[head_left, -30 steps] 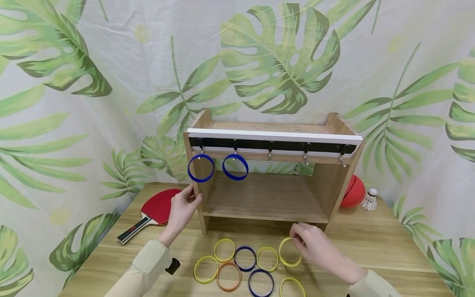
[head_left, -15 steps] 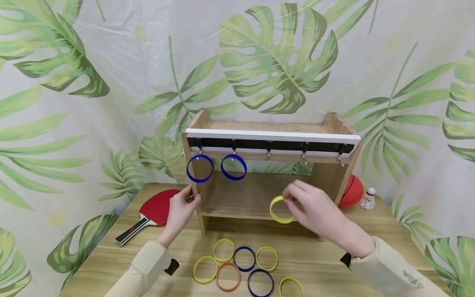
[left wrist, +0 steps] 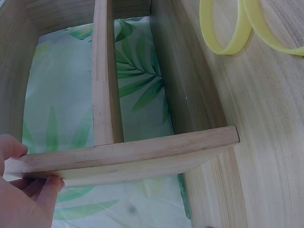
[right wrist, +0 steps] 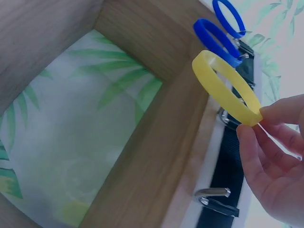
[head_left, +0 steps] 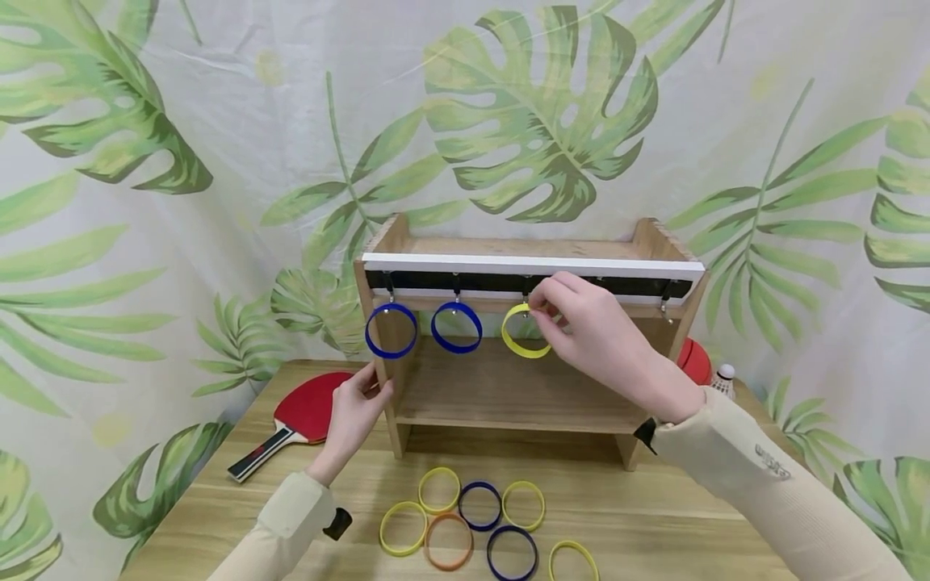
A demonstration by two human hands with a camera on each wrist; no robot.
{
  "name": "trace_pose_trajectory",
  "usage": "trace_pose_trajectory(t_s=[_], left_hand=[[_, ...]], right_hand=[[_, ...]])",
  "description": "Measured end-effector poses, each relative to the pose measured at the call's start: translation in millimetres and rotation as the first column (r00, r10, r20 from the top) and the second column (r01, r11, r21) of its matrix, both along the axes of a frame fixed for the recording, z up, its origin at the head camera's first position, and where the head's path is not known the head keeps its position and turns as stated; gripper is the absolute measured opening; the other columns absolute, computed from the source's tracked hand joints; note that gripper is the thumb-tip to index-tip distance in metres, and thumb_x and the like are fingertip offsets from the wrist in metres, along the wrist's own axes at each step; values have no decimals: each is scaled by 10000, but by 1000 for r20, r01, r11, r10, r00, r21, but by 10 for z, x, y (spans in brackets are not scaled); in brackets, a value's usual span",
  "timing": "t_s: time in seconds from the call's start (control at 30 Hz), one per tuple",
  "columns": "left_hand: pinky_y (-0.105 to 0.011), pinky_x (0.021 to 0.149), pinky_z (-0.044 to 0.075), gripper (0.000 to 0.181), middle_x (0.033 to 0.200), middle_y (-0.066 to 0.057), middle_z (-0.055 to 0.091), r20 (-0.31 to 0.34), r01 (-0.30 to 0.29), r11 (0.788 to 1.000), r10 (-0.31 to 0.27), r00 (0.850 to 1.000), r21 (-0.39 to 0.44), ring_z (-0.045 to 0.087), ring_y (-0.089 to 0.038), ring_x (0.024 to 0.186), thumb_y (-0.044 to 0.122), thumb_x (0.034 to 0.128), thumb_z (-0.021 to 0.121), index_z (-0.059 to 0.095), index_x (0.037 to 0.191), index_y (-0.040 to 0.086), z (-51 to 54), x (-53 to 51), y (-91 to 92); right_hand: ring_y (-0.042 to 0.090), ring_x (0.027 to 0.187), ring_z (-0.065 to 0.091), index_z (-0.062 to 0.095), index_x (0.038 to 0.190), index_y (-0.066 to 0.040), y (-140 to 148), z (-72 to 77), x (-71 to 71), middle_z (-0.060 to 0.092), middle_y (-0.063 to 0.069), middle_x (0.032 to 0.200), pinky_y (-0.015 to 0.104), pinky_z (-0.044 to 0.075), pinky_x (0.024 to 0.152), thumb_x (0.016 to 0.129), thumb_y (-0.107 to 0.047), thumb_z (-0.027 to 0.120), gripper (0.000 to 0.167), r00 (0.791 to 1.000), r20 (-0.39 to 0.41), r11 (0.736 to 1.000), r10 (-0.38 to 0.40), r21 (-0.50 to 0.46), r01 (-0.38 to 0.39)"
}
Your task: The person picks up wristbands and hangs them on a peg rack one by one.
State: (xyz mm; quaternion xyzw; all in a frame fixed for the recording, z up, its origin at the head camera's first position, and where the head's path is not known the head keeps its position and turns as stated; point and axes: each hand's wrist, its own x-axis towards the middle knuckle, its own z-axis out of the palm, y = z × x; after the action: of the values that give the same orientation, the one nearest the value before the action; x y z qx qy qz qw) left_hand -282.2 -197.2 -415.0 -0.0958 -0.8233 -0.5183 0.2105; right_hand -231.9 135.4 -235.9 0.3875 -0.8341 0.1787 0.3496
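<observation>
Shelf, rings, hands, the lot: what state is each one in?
Wooden shelf: upright.
Left hand: gripping the shelf's left side.
Right hand: pinching the raised yellow ring.
Raised yellow ring: at the middle hook; can't tell if hooked on.
Hanging blue rings: on the two leftmost hooks.
Rightmost hook: bare.
Loose rings: lying on the table.
Red paddle: lying flat.
Shuttlecock: cork up, partly hidden.
Red ball: partly hidden.

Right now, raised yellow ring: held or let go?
Held. The right hand pinches the yellow ring at its rim. Whether it's on the middle hook: cannot tell.
</observation>
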Motion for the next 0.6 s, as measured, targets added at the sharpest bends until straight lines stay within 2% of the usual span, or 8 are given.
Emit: trace_pose_trajectory(t_s=[0.23, 0.6], left_hand=[[-303, 864, 599, 335, 1166, -205, 716, 7, -2, 1000, 2, 1000, 0, 699, -320, 1075, 47, 939, 613, 654, 1270, 24, 15, 8, 3], [-304, 859, 601, 295, 1136, -194, 726, 6, -7, 1000, 7, 1000, -6, 704, -311, 1062, 63, 940, 616, 674, 1228, 35, 12, 7, 3]], right_hand=[[135, 730, 577, 656, 911, -43, -37, -48, -82, 640, 57, 884, 255, 529, 631, 888, 4, 664, 53, 997, -61, 997, -48, 57, 52], [155, 765, 614, 662, 924, -35, -4, -99, -68, 654, 70, 908, 282, 564, 663, 883, -8, 672, 50, 996, -65, 995, -54, 76, 59]])
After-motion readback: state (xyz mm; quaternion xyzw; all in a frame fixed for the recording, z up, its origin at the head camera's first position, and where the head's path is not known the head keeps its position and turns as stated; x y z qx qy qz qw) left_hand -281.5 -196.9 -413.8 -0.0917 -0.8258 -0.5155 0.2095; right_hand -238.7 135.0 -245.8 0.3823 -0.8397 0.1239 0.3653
